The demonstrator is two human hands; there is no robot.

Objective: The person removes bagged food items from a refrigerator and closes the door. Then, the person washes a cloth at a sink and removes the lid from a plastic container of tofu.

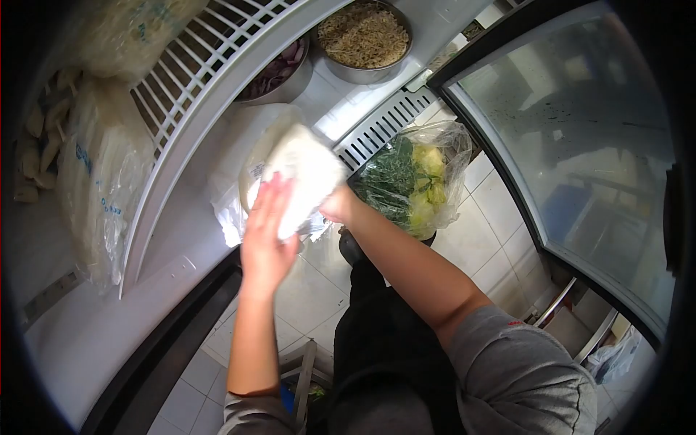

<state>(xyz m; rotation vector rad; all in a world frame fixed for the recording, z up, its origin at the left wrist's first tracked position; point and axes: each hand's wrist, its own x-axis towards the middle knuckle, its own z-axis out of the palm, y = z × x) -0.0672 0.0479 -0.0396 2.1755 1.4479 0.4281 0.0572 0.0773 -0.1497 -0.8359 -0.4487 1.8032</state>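
Glossy clear plastic bag (444, 138); shiny metal bowl (362, 73); smooth glossy tiles (493, 230).

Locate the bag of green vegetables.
In the head view, the bag of green vegetables is right of centre, between the slotted strip and the right forearm.

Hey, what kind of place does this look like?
Probably a commercial kitchen or food shop, at an open glass-doored fridge. The clues are the glass door, the wire shelf with bagged food, and metal bowls of what look like prepped ingredients.
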